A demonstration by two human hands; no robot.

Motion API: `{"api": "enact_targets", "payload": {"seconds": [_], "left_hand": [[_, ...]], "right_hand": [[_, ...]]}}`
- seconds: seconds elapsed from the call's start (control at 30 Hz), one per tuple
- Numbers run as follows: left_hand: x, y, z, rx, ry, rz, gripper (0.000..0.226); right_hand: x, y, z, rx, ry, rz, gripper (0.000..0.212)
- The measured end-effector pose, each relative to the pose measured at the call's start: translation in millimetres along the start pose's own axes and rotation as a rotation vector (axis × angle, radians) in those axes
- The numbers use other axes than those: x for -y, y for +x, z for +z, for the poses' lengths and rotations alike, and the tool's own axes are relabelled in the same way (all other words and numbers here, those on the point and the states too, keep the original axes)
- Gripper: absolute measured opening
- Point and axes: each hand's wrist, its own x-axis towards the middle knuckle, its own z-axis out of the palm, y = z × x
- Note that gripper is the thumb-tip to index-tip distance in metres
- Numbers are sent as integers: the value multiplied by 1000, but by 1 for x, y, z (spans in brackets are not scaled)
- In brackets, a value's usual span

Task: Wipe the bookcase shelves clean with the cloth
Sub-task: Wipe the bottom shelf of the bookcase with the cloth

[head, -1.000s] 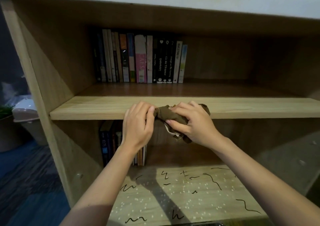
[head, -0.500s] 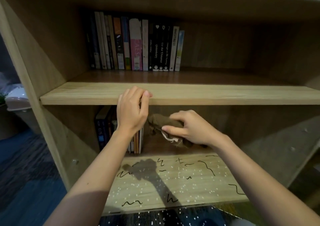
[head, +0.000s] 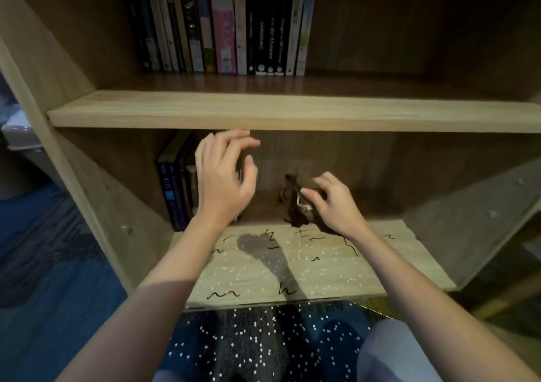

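A wooden bookcase fills the view. Its lower shelf (head: 366,267) carries black squiggle marks and white specks. My right hand (head: 333,203) holds a bunched brown cloth (head: 294,206) just above the back part of that lower shelf. My left hand (head: 225,176) hovers in the air under the front edge of the upper shelf (head: 292,112), fingers loosely curled and holding nothing. It partly hides the books behind it.
A row of upright books (head: 225,27) stands on the upper shelf at the back left. A few more books (head: 175,185) stand at the lower shelf's left end. Blue carpet (head: 44,264) lies to the left, and my knees in speckled fabric (head: 257,343) are below.
My right hand carried the cloth down from the upper shelf's front edge into the lower compartment. My left hand let go of the upper shelf's edge and dropped below it. The view tilted down.
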Motion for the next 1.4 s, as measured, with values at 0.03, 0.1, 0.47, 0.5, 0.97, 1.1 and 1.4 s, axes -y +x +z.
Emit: {"api": "enact_targets", "payload": {"seconds": [0.03,0.1,0.47,0.5,0.97,1.1,1.4], "left_hand": [[0,-15,3,40,28,-4,24],[5,-42,12,231,45,-82,24],[39,-143,47,1047,0,-556,24],[40,-150,49,1072,5,-567,24],[31,-155,117,1336,41,-439,38],[22,-164,149,1372,87,-449,38],[-23,-212,224,1409,93,-532,42]], "right_hand": [[-5,-3,3,-40,35,33,29],[-13,-9,10,33,-3,66,26],[-59,-56,55,142,-15,275,26],[-63,-59,57,129,-2,282,26],[-101,-39,16,395,66,466,21],[-144,-51,1,104,699,721,23],[-243,-96,9,267,1139,1052,48]]}}
